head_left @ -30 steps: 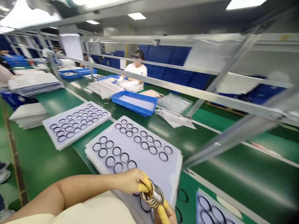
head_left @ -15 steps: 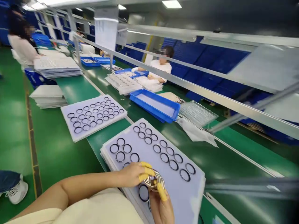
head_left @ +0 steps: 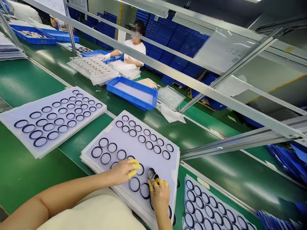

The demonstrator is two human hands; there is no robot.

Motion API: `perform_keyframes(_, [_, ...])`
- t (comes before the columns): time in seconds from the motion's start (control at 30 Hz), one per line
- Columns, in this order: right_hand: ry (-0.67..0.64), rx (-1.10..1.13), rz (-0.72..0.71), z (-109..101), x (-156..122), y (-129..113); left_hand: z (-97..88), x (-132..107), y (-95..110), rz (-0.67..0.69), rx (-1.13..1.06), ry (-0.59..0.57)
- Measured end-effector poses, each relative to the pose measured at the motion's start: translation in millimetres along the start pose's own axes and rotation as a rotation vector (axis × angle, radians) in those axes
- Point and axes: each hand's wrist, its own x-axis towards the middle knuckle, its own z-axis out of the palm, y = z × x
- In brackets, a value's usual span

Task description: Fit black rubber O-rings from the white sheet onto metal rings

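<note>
My right hand (head_left: pixel 159 191), with yellow finger cots, grips a bunch of metal rings (head_left: pixel 151 174) above the white sheet stack (head_left: pixel 141 139). My left hand (head_left: pixel 124 171), also in yellow finger cots, hovers over the same stack. Its thumb and fingers are apart, and the tips partly cover the edge of a dark-rimmed ring (head_left: pixel 140 170). More such rings lie flat in rows along the far side, among them one ring (head_left: pixel 157 149), and along the near side, like this ring (head_left: pixel 105 158). My left forearm and hand hide some of the near rows.
A second sheet stack with rings (head_left: pixel 51 102) lies to the left. At the lower right is another ring-covered sheet (head_left: pixel 203 191). Beyond stand a blue tray (head_left: pixel 131 92), a clear ribbed tray (head_left: pixel 171 95) and a metal rail (head_left: pixel 168 70). A co-worker (head_left: pixel 134 48) works across the bench.
My left hand has parted from the bunch of rings and moved left over the sheet. The right hand keeps the bunch, now palm down. My view has swung right.
</note>
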Motion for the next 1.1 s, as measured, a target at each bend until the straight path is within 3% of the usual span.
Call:
perform_keyframes(0.07, [0.040, -0.062, -0.003, 2, -2, 5, 6.4, 2, -1, 0.028, 0.097, -0.053])
perform_keyframes(0.17, [0.077, -0.123, 0.033, -12, -7, 13, 16.6, 7, -4, 0.074, 0.243, -0.105])
perform_keyframes(0.33, [-0.010, -0.047, 0.123, -35, -19, 19, 44.5, 25, -11, 0.152, 0.344, -0.157])
perform_keyframes(0.53, [0.118, 0.234, 0.460, -45, -24, 40, 86.3, 56, -8, 0.243, 0.463, -0.220])
perform_keyframes(0.73, [0.240, 0.749, 0.794, -62, -25, 58, 108.5, 62, -4, 0.256, 0.562, -0.245])
perform_keyframes(0.93, [0.278, 1.058, 0.936, -77, -27, 54, 130.1, 67, 7, 0.325, 0.617, -0.268])
perform_keyframes(1.1, [0.273, 1.088, 0.948, -85, -30, 50, 153.9, 78, 15, 0.351, 0.653, -0.286])
